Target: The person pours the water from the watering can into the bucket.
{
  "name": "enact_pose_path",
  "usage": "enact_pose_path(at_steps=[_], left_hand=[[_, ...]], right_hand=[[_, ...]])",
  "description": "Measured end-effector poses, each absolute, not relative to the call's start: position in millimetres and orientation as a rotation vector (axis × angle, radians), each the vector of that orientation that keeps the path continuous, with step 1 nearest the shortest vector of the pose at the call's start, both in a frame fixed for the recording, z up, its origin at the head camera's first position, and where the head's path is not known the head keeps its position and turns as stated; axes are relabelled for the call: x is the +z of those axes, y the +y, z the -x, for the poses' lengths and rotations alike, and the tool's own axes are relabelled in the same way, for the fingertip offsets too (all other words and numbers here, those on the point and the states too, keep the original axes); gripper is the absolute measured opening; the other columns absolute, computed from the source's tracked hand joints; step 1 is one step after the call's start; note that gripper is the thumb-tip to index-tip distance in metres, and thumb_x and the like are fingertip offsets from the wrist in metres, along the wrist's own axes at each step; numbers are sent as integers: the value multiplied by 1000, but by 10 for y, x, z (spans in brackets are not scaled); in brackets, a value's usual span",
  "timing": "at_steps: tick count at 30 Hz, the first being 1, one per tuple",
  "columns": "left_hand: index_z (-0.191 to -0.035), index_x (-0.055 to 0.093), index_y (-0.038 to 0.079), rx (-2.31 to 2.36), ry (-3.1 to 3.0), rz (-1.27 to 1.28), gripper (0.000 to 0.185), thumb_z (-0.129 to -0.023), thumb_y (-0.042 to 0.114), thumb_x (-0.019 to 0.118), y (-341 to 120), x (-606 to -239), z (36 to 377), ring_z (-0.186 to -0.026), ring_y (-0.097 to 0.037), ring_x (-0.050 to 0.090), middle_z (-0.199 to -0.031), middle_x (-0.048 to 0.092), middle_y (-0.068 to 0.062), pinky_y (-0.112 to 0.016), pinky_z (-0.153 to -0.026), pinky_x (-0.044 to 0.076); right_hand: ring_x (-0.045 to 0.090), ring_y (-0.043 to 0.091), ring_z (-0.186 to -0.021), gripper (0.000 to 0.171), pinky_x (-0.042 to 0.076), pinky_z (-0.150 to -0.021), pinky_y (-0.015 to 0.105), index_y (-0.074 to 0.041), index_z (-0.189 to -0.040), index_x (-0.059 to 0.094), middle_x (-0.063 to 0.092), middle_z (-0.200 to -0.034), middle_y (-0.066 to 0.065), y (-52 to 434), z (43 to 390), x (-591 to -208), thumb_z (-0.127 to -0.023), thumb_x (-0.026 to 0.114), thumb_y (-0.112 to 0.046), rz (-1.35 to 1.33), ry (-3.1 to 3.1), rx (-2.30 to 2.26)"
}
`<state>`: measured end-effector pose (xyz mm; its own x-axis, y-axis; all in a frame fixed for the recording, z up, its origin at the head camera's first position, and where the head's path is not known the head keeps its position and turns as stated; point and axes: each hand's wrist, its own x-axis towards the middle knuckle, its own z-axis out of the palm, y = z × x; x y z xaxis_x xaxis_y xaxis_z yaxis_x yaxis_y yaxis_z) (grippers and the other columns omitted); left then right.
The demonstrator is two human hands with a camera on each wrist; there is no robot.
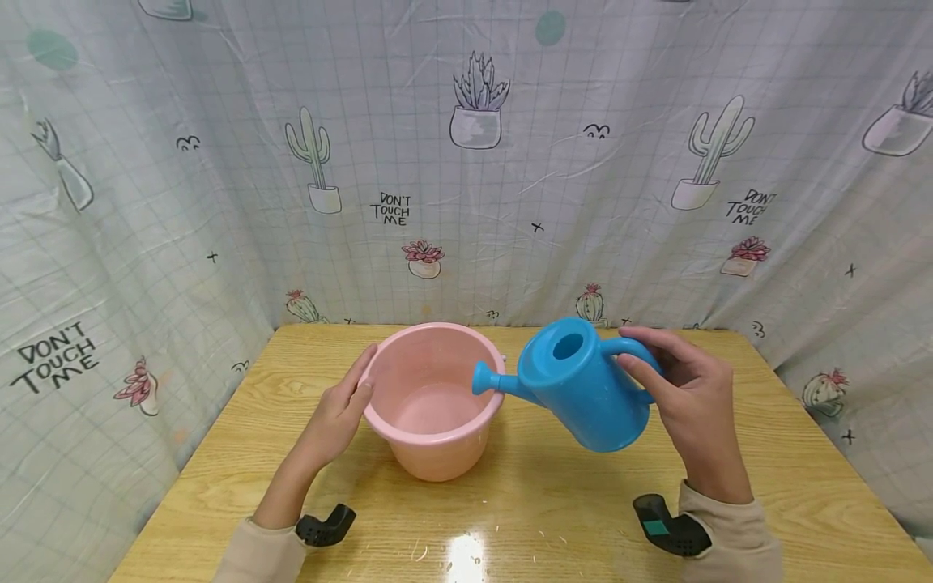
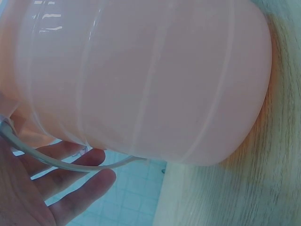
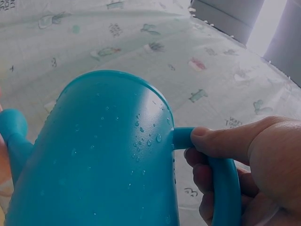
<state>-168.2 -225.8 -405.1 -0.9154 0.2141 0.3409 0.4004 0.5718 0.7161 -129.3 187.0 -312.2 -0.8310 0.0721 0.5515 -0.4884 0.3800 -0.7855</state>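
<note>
A pink plastic bucket (image 1: 440,460) stands on the wooden table, its inside visible from above. My left hand (image 1: 341,414) holds the bucket's rim at the left, thumb over the edge and the other fingers down the outer wall. Beside those fingers, the left wrist view shows the bucket's thin curved handle (image 2: 70,165). With my right hand (image 1: 696,393) I grip the handle of a blue watering can (image 1: 601,409), fingers wrapped round it and thumb on top. The can tilts left, and its spout (image 1: 484,378) reaches over the bucket's right rim. Water drops dot the can's side.
Wet spots shine on the front of the table (image 1: 539,526). Behind and at both sides hangs a pale curtain (image 1: 539,275) with cactus prints, meeting the table's back edge. Dark devices (image 1: 670,526) are worn on both wrists.
</note>
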Motion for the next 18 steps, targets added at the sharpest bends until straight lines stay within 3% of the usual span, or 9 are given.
enact_pose_path(at_steps=[6, 13, 18], left_hand=[[-155, 23, 16, -1259, -2583, 512, 51, -106, 25, 34, -2259, -4056, 1683, -135, -34, 45, -153, 38, -16, -52, -105, 41], [-155, 23, 19, -1258, -2581, 512, 51, -106, 25, 34, -2257, -4049, 1677, -135, -33, 44, -153, 38, -16, -52, -105, 41], [-155, 23, 18, -1256, -2581, 512, 51, -106, 24, 34, -2249, -4038, 1680, -136, -33, 43, -154, 37, -15, -51, -106, 39]], right_hand=[[67, 7, -99, 34, 50, -87, 14, -3, -121, 66, 69, -108, -10, 1870, 1302, -3133, -88, 68, -2, -360, -2144, 1453], [67, 7, -99, 34, 50, -88, 14, -3, -122, 66, 70, -110, -2, 1873, 1317, -3137, -88, 67, -2, -363, -2145, 1437], [67, 7, -98, 34, 51, -87, 14, -2, -121, 66, 69, -108, -10, 1877, 1323, -3138, -88, 67, -1, -366, -2140, 1446]])
